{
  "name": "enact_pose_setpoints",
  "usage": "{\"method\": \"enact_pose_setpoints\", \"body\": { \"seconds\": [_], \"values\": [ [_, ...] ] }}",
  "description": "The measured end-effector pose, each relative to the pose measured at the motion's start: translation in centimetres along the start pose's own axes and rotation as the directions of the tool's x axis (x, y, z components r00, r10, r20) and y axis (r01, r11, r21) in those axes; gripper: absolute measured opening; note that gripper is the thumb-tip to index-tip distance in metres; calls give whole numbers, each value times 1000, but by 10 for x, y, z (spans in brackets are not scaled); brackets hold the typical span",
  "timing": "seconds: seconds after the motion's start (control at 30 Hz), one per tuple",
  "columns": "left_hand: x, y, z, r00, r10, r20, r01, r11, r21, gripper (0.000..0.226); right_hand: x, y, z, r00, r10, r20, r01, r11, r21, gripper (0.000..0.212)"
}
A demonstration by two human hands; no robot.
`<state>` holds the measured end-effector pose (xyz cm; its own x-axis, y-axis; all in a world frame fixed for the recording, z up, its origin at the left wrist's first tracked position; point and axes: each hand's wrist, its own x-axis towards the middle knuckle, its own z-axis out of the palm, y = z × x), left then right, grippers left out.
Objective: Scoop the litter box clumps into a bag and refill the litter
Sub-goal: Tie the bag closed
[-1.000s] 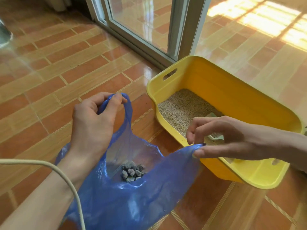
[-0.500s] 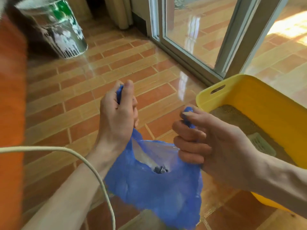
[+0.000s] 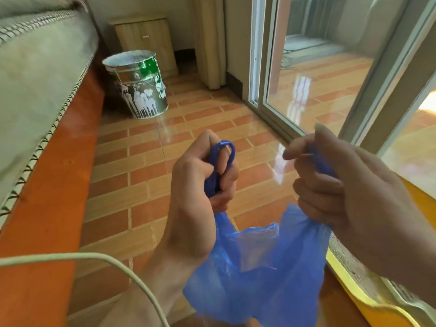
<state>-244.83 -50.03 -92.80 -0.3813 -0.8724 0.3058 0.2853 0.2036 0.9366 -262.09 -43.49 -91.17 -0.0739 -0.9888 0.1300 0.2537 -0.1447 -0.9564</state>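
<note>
Our left hand (image 3: pixel 200 185) now squeezes one bag (image 3: pixel 259 267) handle tight, and our right hand (image 3: pixel 349 192) squeezes the other. We have lifted the bag and pulled its mouth shut, beside the box (image 3: pixel 368 296). Scooping looks done; refilling comes next.

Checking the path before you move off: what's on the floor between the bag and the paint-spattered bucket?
In the head view, only bare tiled floor lies between the blue bag and the bucket. The white cable runs nearer the camera, not across that stretch.
</note>
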Motion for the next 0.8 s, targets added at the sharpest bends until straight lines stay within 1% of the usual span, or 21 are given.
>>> {"method": "enact_pose_setpoints", "body": {
  "seconds": [0.07,0.13,0.2,0.3,0.37,0.43,0.5,0.57,0.63,0.7,0.77,0.8],
  "values": [
    [-1,0,7,1000,-1,27,-1,998,68,8,3,1,9,997,-81,-4,80,986,-148,30],
    [-3,-6,13,998,-3,58,-5,992,127,9,4,8,16,986,-167,17,165,942,-292,24],
    [-6,-13,18,996,-43,83,30,989,143,15,7,19,18,970,-243,30,238,907,-347,18],
    [-6,-19,20,987,-139,85,130,986,105,26,14,34,15,949,-315,-1,294,887,-356,10],
    [-4,-21,21,980,-173,93,165,983,84,30,19,40,10,953,-302,-11,278,892,-357,8],
    [-3,-23,21,974,-197,114,188,979,80,32,25,42,5,967,-253,-18,226,893,-389,7],
    [-2,-25,20,969,-211,125,202,976,81,33,30,45,0,977,-214,-9,188,876,-444,13],
    [-2,-29,19,967,-216,134,205,974,90,35,33,47,-3,980,-197,18,182,861,-476,21],
    [-2,-37,19,968,-195,160,179,978,111,32,35,48,-6,980,-198,11,185,893,-409,28],
    [-2,-45,19,972,-170,160,141,974,177,25,37,47,-12,979,-198,-38,173,921,-350,35],
    [-2,-56,15,975,-172,141,124,946,301,18,39,45,-17,975,-202,-89,159,923,-350,33],
    [-2,-61,13,974,-177,140,115,924,364,20,40,45,-19,975,-200,-100,153,924,-350,30]
  ]
}}
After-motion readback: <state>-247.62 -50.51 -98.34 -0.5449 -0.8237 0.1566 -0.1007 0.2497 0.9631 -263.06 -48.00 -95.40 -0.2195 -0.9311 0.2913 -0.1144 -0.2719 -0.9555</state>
